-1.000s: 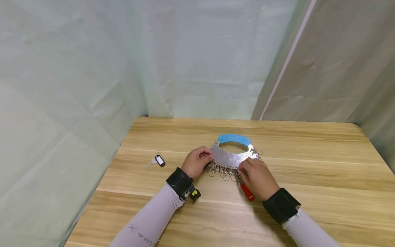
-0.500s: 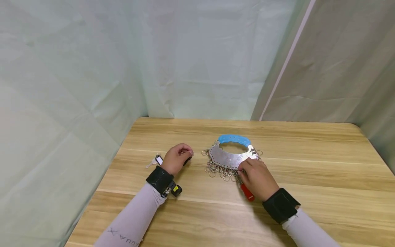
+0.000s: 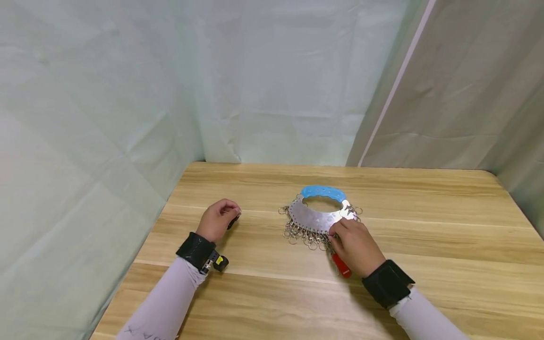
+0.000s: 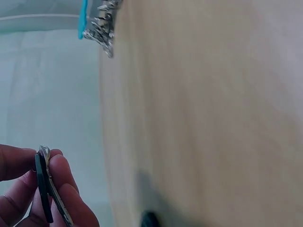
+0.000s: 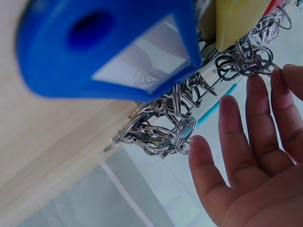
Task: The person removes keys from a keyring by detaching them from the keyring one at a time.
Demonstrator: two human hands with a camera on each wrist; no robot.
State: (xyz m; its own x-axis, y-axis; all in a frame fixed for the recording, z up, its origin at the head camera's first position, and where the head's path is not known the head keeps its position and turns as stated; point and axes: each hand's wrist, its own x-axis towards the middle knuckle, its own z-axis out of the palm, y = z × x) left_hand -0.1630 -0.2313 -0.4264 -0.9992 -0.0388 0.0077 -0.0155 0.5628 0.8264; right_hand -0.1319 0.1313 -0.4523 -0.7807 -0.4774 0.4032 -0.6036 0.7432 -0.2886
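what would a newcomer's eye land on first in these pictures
Probably the bright blue handle of the metal plate near the middle of the table. The red tag beside the right hand likely comes next. In the right wrist view, a blue tag looms large at the upper left.

On my head feed the left hand (image 3: 216, 222) covers all but a dark sliver of the black tag (image 4: 42, 189), and the right hand (image 3: 354, 244) hides the metal ring (image 5: 272, 56) it pinches. My right-wrist feed crops the blue tag (image 5: 109, 56), blurred close to the lens, and the yellow tag (image 5: 236, 21) at the top edge; at the bottom of my left-wrist feed I can't identify a cut-off dark shape (image 4: 150, 220)
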